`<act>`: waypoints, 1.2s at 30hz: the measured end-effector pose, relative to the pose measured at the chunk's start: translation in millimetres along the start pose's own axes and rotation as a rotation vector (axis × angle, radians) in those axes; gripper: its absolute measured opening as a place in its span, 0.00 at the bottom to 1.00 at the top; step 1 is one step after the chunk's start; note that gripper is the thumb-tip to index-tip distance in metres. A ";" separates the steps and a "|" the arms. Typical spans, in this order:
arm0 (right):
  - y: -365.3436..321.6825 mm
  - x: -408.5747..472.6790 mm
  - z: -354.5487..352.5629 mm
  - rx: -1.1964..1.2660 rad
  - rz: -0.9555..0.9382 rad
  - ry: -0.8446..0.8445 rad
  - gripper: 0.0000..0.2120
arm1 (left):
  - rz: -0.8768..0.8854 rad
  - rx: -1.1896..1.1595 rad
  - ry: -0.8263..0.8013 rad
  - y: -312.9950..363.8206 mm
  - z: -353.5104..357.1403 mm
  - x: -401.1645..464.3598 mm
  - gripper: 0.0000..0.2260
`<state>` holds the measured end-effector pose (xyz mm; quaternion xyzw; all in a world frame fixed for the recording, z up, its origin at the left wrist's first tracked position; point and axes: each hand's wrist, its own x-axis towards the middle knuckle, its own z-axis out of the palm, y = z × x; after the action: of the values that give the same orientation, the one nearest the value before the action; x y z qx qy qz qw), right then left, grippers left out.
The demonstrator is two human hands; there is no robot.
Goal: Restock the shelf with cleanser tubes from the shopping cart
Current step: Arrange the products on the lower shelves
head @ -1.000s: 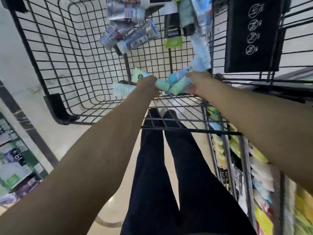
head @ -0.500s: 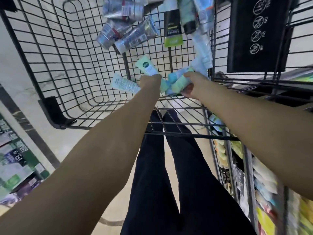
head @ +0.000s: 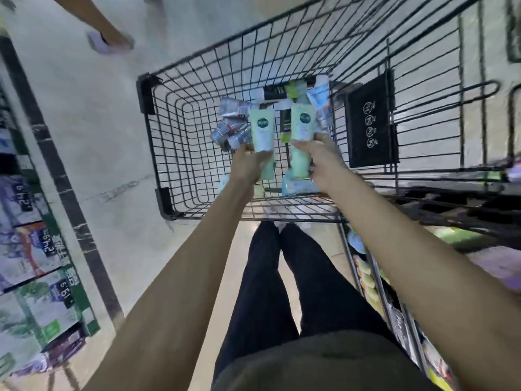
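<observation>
- Two pale green cleanser tubes are being held above the shopping cart (head: 158,142), one in each hand, with their crimped ends pointing away from the person.
- No tube is being set on the shelf (head: 375,289) at the person's lower right yet, so the restocking is judged to be at the pick-up stage for this pair.
- Much of the load is still being carried in the cart: silver tubes (head: 231,128), a dark tube with a lime band (head: 285,128), light blue tubes (head: 321,108) and a pale blue pack (head: 298,185) near the front wall are left to move.
- The left tube (head: 262,131) is being gripped near its cap end by the left hand (head: 249,162), fingers curled round it.
- The right tube (head: 301,128) is being clasped by the right hand (head: 321,159), thumb laid across its front and fingers wrapped behind; whether a second item is being pinched beneath it cannot be told.
- Both tubes are being kept upright and apart, clear of the pile below.
</observation>
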<state>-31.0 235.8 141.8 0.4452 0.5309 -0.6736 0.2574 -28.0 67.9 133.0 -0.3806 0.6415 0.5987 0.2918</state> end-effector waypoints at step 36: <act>162.4 -427.3 -94.3 0.832 -0.690 0.503 0.29 | 0.580 0.437 -0.852 -31.4 4.4 -368.2 0.23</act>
<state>334.2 221.6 432.3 0.4564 0.3809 -0.7437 -0.3059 196.8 123.7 421.0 0.1565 0.6545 0.6083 0.4208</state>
